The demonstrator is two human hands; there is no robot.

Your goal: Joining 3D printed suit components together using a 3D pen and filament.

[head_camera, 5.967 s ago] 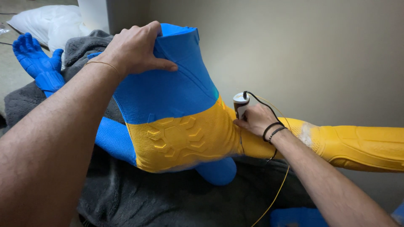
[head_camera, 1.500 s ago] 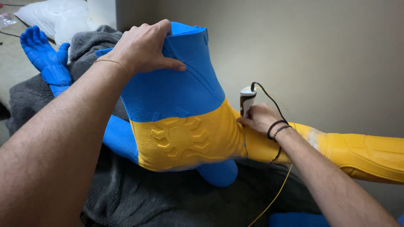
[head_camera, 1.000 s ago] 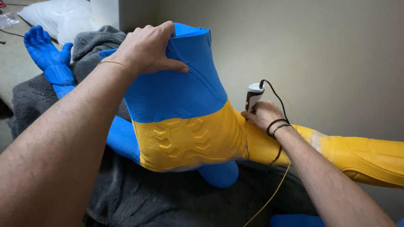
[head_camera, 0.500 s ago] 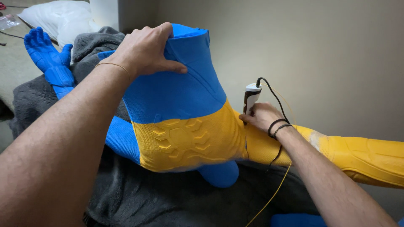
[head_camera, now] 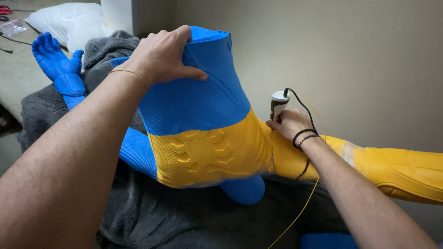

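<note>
You have two hands at work: your left hand (head_camera: 161, 57) and your right hand (head_camera: 288, 124). There is one large printed body part (head_camera: 203, 124), blue above and yellow below, and one yellow limb piece (head_camera: 401, 168) beside it. You can count one blue printed hand (head_camera: 57, 64), one white handheld tool (head_camera: 278, 103) with one black cable (head_camera: 302, 103), one thin yellow strand (head_camera: 300, 214), one grey blanket (head_camera: 152, 221), one white pillow (head_camera: 69, 20), and two dark bands (head_camera: 303, 137) on your right wrist.

Grey blanket (head_camera: 175, 221) over the surface, blue-and-yellow figure torso (head_camera: 203, 138) resting on it
</note>
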